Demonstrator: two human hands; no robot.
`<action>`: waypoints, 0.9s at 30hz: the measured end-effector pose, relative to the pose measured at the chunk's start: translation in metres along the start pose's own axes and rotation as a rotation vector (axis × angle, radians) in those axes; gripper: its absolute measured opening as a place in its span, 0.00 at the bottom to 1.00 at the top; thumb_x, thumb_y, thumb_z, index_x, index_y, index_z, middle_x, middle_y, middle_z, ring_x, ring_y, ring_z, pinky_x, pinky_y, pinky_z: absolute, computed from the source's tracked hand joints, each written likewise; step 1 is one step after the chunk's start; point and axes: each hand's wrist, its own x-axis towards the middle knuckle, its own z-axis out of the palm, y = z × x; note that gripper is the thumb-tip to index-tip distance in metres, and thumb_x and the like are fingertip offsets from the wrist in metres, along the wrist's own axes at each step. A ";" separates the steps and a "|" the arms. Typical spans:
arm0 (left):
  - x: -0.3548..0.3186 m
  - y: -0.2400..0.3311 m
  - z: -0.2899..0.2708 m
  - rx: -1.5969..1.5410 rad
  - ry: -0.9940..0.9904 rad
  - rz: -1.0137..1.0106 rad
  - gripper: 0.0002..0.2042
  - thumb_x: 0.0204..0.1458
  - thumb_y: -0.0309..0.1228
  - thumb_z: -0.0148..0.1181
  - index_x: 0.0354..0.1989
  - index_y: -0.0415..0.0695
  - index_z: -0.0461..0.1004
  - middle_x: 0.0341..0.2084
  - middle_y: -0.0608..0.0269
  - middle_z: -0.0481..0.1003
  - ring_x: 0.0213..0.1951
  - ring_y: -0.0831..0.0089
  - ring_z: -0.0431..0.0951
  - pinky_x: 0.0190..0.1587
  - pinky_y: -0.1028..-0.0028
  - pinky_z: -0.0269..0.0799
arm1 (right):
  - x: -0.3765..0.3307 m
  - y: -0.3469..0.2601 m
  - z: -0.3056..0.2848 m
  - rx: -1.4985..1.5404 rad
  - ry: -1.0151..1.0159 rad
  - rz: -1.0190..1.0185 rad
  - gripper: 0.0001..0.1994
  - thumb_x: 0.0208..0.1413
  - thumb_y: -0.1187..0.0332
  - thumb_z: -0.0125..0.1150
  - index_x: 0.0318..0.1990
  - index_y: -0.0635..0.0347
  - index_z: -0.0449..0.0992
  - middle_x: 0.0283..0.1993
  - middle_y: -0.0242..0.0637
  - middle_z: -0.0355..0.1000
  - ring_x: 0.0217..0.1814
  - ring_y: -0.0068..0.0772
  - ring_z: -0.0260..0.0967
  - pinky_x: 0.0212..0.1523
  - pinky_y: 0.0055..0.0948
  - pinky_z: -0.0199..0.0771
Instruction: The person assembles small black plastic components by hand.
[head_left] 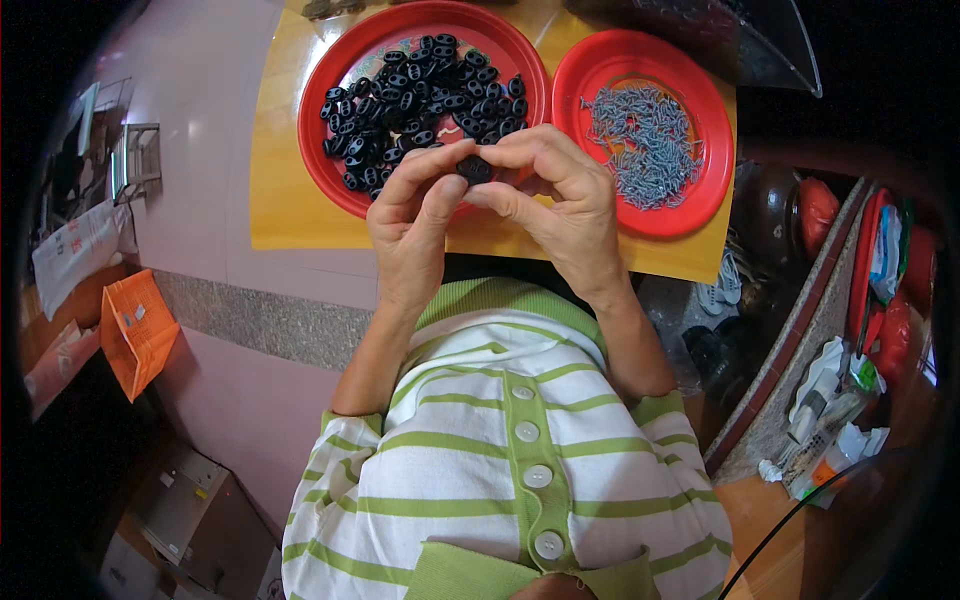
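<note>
My left hand (418,208) and my right hand (568,200) meet over the near edge of the table, thumbs and forefingers closed in a pinch. Between their fingertips sits a small black plastic piece (474,169), partly covered by the fingers. Just beyond lies a red round tray (312,150) holding many loose black oval pieces (408,95), most with two holes. A second, smaller red tray (706,200), to the right of my right hand, carries a heap of small silver screws (645,150).
Both trays rest on a yellow tabletop (275,190). A dark container with a clear rim (800,60) stands at the far right. Off to the right is a ledge (765,420) with bags and packets. An orange bag (138,335) stands at the left.
</note>
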 end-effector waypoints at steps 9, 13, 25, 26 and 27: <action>-0.030 -0.008 -0.011 0.125 -0.201 0.203 0.10 0.50 0.18 0.55 0.42 0.35 0.71 0.36 0.60 0.69 0.38 0.76 0.69 0.43 0.80 0.65 | -0.040 0.001 0.000 0.274 -0.101 0.210 0.12 0.44 0.74 0.67 0.37 0.65 0.74 0.34 0.35 0.70 0.31 0.20 0.68 0.29 0.18 0.69; -0.036 -0.010 -0.016 0.058 -0.145 0.116 0.09 0.51 0.19 0.54 0.42 0.35 0.71 0.35 0.61 0.69 0.34 0.78 0.70 0.39 0.82 0.66 | -0.050 0.004 0.012 0.297 -0.092 0.253 0.13 0.47 0.74 0.65 0.40 0.66 0.72 0.34 0.34 0.68 0.30 0.18 0.67 0.28 0.17 0.69; -0.016 -0.001 -0.010 0.041 -0.050 0.004 0.08 0.54 0.19 0.52 0.42 0.35 0.71 0.32 0.61 0.69 0.32 0.78 0.72 0.35 0.82 0.69 | -0.024 0.005 0.006 0.461 -0.127 0.502 0.09 0.51 0.77 0.60 0.41 0.66 0.72 0.33 0.32 0.69 0.30 0.15 0.67 0.28 0.16 0.70; -0.005 0.004 -0.009 0.183 -0.111 0.050 0.09 0.53 0.19 0.52 0.43 0.35 0.71 0.33 0.61 0.69 0.33 0.78 0.73 0.35 0.82 0.68 | -0.015 0.012 -0.001 0.345 -0.140 0.396 0.10 0.51 0.78 0.60 0.42 0.64 0.72 0.33 0.30 0.70 0.31 0.15 0.67 0.29 0.16 0.70; 0.003 0.006 -0.011 0.331 -0.165 0.096 0.11 0.53 0.19 0.52 0.45 0.35 0.71 0.33 0.61 0.70 0.33 0.78 0.73 0.36 0.81 0.68 | 0.000 0.005 -0.006 0.281 -0.122 0.345 0.11 0.50 0.77 0.61 0.43 0.63 0.73 0.33 0.31 0.72 0.29 0.15 0.67 0.28 0.15 0.69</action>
